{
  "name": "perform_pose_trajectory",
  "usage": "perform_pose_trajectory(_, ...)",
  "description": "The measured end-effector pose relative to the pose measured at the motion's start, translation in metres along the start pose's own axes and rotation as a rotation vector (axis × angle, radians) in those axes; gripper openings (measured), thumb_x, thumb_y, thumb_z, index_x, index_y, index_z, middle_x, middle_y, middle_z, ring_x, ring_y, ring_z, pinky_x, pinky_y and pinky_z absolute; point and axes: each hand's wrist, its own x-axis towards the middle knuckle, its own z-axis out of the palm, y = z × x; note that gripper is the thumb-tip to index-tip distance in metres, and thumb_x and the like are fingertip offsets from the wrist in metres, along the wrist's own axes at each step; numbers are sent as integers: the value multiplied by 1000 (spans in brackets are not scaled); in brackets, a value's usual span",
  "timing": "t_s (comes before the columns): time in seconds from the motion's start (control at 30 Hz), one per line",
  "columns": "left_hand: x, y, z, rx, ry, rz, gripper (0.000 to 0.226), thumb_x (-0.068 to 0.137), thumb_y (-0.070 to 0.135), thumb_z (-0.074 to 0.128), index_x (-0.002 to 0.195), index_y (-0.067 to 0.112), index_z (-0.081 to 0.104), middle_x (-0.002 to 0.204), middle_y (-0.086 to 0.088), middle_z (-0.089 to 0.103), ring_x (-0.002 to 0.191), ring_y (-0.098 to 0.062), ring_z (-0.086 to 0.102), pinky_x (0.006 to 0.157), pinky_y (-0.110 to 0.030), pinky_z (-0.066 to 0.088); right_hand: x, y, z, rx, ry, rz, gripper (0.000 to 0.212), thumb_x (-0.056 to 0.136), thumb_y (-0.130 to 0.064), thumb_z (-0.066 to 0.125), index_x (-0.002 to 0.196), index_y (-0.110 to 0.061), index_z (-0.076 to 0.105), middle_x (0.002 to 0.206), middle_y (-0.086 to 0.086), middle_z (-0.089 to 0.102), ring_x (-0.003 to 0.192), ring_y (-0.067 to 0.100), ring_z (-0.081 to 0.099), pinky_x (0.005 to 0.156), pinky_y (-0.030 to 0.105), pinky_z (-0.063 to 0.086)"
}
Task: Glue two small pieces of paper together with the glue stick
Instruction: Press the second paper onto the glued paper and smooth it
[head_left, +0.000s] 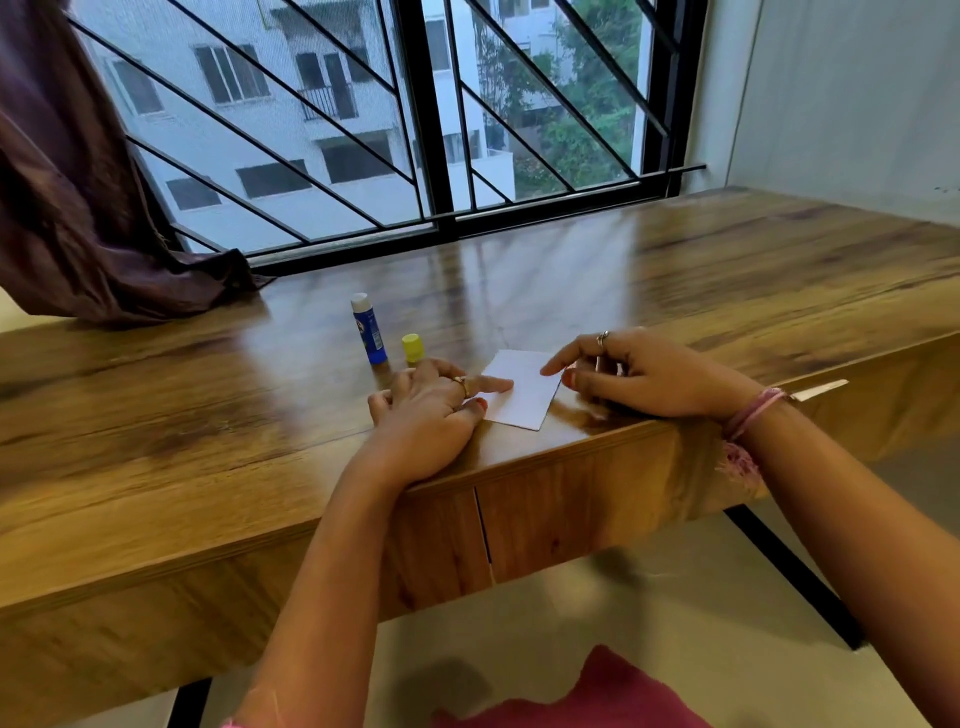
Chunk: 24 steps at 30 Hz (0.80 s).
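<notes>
The left hand (434, 402) lies flat on the bench (727, 270), its fingers straight and holding nothing, with the forefinger tip resting on the near-left edge of the white paper (524, 389). The right hand (644, 374) rests on the other side of the paper, its forefinger stretched out so that the tip touches the sheet's far right part; its other fingers are loosely curled, and whether they hold anything beneath cannot be told. The paper lies between the two hands, near the front edge of the bench. Only one white shape shows, so it may be the two pieces already laid one on the other, or a single piece; the view does not settle it. Just beyond the left hand stands the glue stick (369, 328), upright and uncapped, with its yellow cap (412, 347) standing beside it, closer to the paper. The step in hand looks like pressing the pieces flat. To do it well, one fingertip should pin the sheet so it cannot slide on the glossy wood while the other rubs from the middle out to the edges and corners. A dark curtain (78, 208) hangs well beyond the left hand by the window (363, 130).
</notes>
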Motion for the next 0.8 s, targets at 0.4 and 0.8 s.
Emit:
perform_pose_trajectory(0.4, -20, 5, -2, -339, 280, 295, 10, 88, 35, 63, 97, 31, 66, 69, 1, 55, 58, -4, 48, 58, -21, 41, -16, -12, 19, -257, -37, -176, 37, 93, -26, 42, 125, -34, 59, 87, -8, 57, 72, 5, 55, 69, 24, 46)
perform_pose_trajectory(0.8, -24, 7, -2, -113, 123, 433, 46, 73, 68, 55, 99, 33, 68, 48, 5, 50, 48, -11, 49, 50, -20, 38, -16, -14, 19, -250, -60, -141, 40, 90, -27, 39, 122, -41, 59, 81, -8, 53, 72, 3, 49, 72, 27, 40)
